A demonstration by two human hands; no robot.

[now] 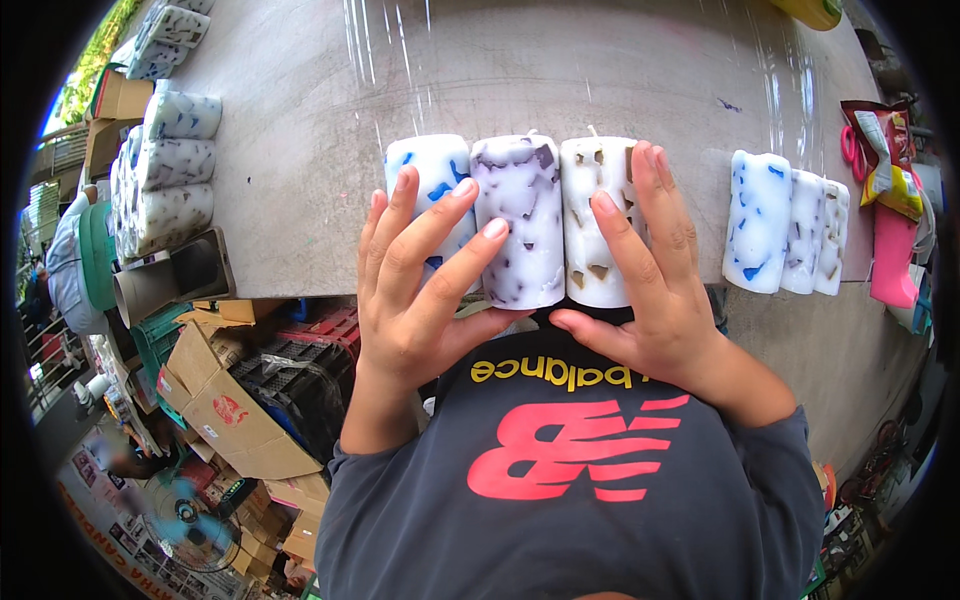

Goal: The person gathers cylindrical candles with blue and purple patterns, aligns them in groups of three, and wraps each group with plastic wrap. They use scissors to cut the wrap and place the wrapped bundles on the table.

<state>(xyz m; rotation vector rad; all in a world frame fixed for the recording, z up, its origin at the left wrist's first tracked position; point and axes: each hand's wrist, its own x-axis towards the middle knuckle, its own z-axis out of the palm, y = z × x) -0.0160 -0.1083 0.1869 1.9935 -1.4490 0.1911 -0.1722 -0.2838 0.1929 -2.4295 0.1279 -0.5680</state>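
Note:
Three white pillar candles lie side by side at the table's front edge: one with blue flecks [414,156], one with purple flecks [522,240], one with olive flecks [598,260]. My left hand [410,290] grips the left end of the row, fingers over the blue-flecked candle and thumb at the near edge. My right hand [660,290] grips the olive-flecked candle at the other end, fingers along its side and thumb below it. Another group of three flecked candles [755,220] lies just right of my right hand.
Stacked candles [175,165] line the grey table's [300,120] left side, beside a dark tray [205,265]. Red scissors [851,147], snack bags [885,180] and a pink item [890,260] lie at right. Cardboard boxes [220,400], crates, a fan [185,510] and another person [70,265] are at left.

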